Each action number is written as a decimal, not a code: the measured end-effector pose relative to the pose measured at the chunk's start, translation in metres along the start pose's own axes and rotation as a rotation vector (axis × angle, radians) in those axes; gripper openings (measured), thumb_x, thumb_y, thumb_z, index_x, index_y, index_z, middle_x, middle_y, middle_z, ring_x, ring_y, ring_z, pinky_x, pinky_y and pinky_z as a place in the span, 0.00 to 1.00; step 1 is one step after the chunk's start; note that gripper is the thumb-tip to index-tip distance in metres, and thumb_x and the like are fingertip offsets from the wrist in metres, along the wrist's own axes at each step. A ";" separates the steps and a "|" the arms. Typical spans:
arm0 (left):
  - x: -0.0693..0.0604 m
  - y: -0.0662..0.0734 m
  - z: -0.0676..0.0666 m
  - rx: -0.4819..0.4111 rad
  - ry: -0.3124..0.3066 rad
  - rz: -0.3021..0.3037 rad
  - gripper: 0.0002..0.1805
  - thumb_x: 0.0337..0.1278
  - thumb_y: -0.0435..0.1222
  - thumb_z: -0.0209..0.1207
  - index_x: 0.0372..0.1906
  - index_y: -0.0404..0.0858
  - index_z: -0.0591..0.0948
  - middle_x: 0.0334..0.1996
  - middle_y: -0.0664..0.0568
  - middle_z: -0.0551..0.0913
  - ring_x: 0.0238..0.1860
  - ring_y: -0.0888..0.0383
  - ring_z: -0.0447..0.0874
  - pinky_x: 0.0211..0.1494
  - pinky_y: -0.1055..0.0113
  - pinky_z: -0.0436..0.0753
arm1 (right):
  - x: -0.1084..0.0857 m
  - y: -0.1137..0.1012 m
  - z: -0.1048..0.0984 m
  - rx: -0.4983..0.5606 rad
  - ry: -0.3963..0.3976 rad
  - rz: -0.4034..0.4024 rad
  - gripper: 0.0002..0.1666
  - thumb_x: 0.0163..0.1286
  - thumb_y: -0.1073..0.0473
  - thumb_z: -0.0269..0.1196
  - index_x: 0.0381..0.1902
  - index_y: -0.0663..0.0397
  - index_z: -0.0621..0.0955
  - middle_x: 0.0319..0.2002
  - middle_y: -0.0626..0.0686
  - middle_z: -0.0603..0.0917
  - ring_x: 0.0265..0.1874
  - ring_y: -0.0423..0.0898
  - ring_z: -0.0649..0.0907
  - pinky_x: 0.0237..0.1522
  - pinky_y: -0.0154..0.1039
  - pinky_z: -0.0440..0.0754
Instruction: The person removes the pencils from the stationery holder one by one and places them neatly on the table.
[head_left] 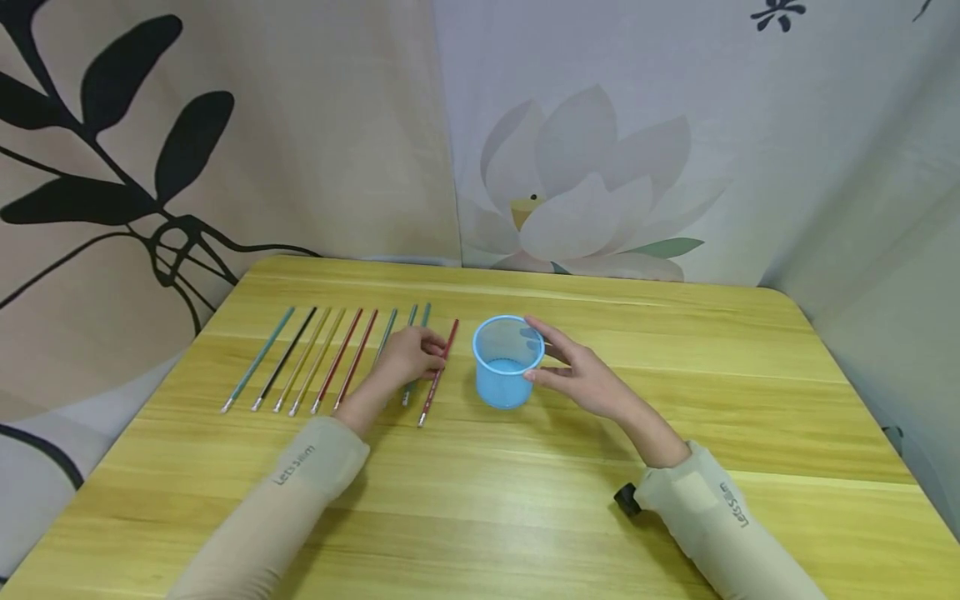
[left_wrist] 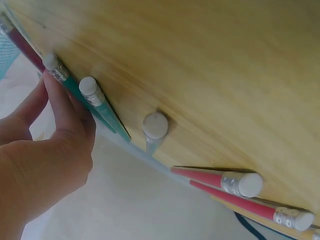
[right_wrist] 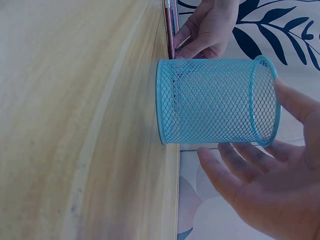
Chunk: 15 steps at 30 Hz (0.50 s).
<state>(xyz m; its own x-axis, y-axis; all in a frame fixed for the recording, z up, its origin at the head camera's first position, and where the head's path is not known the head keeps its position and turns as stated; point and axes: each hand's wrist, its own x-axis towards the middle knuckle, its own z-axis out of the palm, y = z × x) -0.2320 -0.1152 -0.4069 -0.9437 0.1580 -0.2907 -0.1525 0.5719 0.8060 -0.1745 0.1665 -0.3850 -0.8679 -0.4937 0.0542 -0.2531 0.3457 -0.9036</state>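
The left hand (head_left: pixel 408 357) is at the rightmost red pencil (head_left: pixel 429 404), pinching it between thumb and fingers close to the tabletop. Just left of that pencil lie two green pencils (left_wrist: pixel 75 89), partly under the hand in the head view. A light-blue mesh pencil cup (right_wrist: pixel 215 102) stands upright on the table, right of the red pencil. Around its right side, the right hand (head_left: pixel 581 375) holds it, thumb and fingertips at the rim. Nothing shows inside the cup.
Further left lies a row of pencils, side by side with eraser ends toward the person: a teal one (head_left: pixel 258 358), a black one (head_left: pixel 285 358), yellow ones (head_left: pixel 303 358) and red ones (head_left: pixel 337 358). The wooden table (head_left: pixel 525 517) meets a printed curtain (head_left: pixel 337 150) behind.
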 end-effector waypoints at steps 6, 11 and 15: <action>-0.001 0.000 -0.001 -0.012 -0.001 0.003 0.19 0.60 0.24 0.62 0.57 0.28 0.78 0.45 0.41 0.81 0.38 0.54 0.85 0.42 0.70 0.91 | 0.000 0.000 0.000 0.002 -0.003 -0.005 0.45 0.73 0.57 0.62 0.80 0.50 0.53 0.78 0.61 0.58 0.74 0.64 0.64 0.67 0.60 0.76; -0.002 -0.002 -0.007 -0.087 -0.027 0.012 0.21 0.62 0.25 0.62 0.60 0.28 0.76 0.48 0.39 0.81 0.41 0.53 0.86 0.45 0.68 0.91 | 0.000 0.001 0.001 0.008 -0.009 -0.005 0.45 0.73 0.57 0.62 0.80 0.51 0.53 0.78 0.62 0.58 0.74 0.64 0.65 0.67 0.59 0.76; -0.006 0.000 -0.011 -0.127 -0.041 0.011 0.21 0.63 0.26 0.62 0.61 0.30 0.77 0.51 0.38 0.81 0.42 0.53 0.86 0.48 0.65 0.91 | -0.001 0.001 0.002 0.008 -0.012 -0.002 0.45 0.73 0.57 0.62 0.80 0.51 0.53 0.78 0.62 0.58 0.74 0.64 0.65 0.67 0.58 0.76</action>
<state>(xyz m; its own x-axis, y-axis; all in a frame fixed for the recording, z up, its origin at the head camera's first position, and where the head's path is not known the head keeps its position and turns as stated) -0.2295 -0.1255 -0.3995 -0.9330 0.1979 -0.3004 -0.1808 0.4641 0.8672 -0.1728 0.1660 -0.3862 -0.8624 -0.5037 0.0507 -0.2510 0.3384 -0.9069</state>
